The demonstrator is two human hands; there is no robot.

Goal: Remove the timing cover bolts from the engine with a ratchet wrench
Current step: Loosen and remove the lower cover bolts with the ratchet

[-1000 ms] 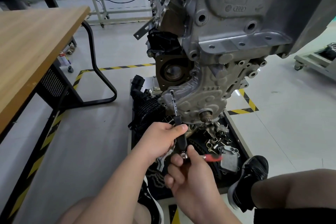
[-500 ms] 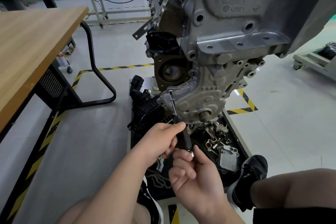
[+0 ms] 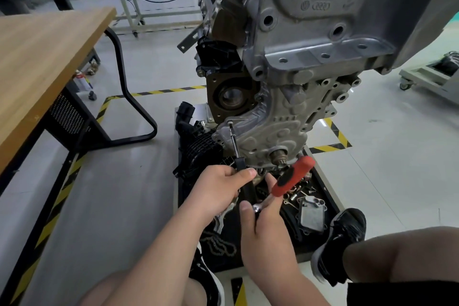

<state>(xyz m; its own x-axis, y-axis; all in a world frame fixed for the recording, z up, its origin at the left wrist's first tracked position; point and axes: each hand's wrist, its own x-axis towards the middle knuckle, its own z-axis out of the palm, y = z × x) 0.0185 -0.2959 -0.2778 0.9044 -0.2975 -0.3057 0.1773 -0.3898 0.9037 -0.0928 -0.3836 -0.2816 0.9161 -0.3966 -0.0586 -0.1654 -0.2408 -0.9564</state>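
From the head camera, the engine hangs over a black tray on the floor, and its timing cover faces the person. A thin extension bar runs up to a bolt at the cover's upper left corner. The left hand has its fingers clenched around the bar's thick black lower part. Just below it, the right hand pinches the silver head of the ratchet wrench between thumb and fingers, the red-and-black handle angling up to the right. Loose metal parts lie in the tray. A wooden worktop stands at the left.
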